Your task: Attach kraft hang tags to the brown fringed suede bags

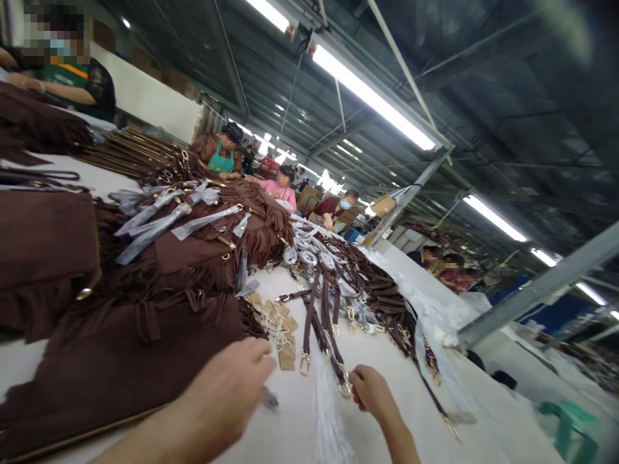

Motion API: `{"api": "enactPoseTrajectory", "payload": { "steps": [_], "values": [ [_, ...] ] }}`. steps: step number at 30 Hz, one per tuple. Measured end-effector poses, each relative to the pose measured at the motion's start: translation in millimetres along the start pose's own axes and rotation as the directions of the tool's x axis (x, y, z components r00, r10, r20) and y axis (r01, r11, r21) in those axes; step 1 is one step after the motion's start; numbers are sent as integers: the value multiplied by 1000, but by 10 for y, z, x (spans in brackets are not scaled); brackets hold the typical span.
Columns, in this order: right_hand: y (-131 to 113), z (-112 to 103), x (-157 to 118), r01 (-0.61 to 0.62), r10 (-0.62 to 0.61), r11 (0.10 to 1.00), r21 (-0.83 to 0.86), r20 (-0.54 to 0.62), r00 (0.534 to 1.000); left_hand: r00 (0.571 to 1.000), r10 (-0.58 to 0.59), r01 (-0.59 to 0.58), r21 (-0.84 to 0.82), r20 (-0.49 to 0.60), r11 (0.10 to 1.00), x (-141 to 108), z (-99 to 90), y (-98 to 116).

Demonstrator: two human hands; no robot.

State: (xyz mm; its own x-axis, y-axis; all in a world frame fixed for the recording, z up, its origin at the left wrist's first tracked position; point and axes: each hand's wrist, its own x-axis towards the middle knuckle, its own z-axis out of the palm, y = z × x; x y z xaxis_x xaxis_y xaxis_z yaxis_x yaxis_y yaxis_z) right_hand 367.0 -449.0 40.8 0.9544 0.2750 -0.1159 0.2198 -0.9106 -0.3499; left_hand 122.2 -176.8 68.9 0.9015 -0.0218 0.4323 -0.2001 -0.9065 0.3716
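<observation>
Left hand (242, 380): fingers loosely curled beside the fringed brown bag (145, 348); any hold cannot be told
Right hand (370, 390): fingers bent inward at the metal clasp (344, 389) of a brown strap (326, 338); grip unclear
Paper tags (286, 341): on the pale table (290, 425), between bag and straps
Bag pile (193, 258): beyond the left hand; plastic-wrapped pieces on top

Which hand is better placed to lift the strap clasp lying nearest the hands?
The right hand, I'd judge: its curled fingers are right by the gold-toned clasp. The left hand is farther off, beside the brown fringed bag.
</observation>
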Motion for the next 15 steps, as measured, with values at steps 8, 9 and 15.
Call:
{"api": "enactPoseTrajectory", "payload": {
  "steps": [8,9,15],
  "values": [
    [-150,175,460,-63,63,998,-10,13,998,836,520,-524,-26,174,851,988,1388,565],
    [-171,188,525,-69,69,998,-12,5,998,801,584,-588,-3,131,809,1038,1607,524],
    [-197,281,779,-78,77,995,68,18,997,732,681,-678,69,-31,732,1295,2660,283]
  ]
}}
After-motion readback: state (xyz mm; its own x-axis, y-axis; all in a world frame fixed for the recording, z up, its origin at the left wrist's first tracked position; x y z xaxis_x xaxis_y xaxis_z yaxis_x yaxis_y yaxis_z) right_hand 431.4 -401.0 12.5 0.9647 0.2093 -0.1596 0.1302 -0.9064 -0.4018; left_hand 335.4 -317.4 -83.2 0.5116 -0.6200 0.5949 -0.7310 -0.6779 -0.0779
